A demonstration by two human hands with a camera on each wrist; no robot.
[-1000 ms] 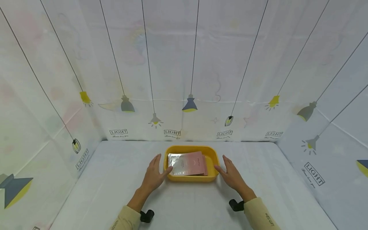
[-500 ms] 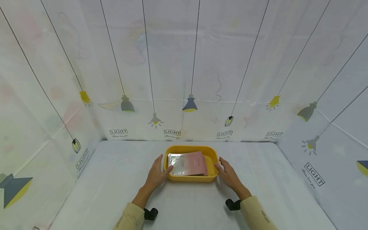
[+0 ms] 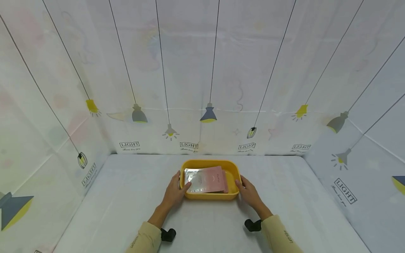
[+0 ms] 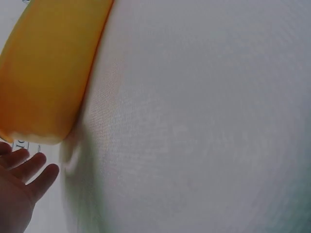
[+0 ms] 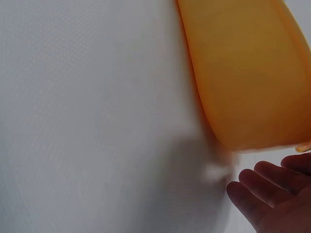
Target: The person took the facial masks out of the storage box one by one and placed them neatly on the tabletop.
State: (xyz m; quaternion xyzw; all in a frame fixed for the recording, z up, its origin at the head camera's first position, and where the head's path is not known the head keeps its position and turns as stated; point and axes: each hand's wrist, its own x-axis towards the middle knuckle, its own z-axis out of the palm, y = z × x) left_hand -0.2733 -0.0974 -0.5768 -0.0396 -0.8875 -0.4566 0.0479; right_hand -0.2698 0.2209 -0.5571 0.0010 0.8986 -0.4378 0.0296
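1. White backdrop (image 3: 183,70) behind and along both sides, printed with hanging lamps and "LIGHT"; cut off by the head view's upper and side edges.
2. White desk (image 3: 278,179) below, far edge against the backdrop; near part cropped.
3. Yellow tray (image 3: 211,197) flat on the desk, toward the far side: long axis left to right, parallel to the far edge.
4. Beige sleeves (image 3: 146,239) at left and right, cropped below.
5. Silver-and-pink packet (image 3: 205,180) lying in the tray, long axis nearly along the tray's; silver end left, pink end right, lettering hard to read. Underneath, pink packet (image 3: 226,182) mostly covered, a strip exposed at right.
6. Left grip (image 3: 173,193) and right grip (image 3: 248,192), one at each short end: both released, fingers loosely extended outside the wall, slim gap in the wrist views. Thumbs over the rim, hiding bits of it; touching or not, cannot tell.
7. Black wrist devices (image 3: 168,235) beside the cuffs, partly hidden.
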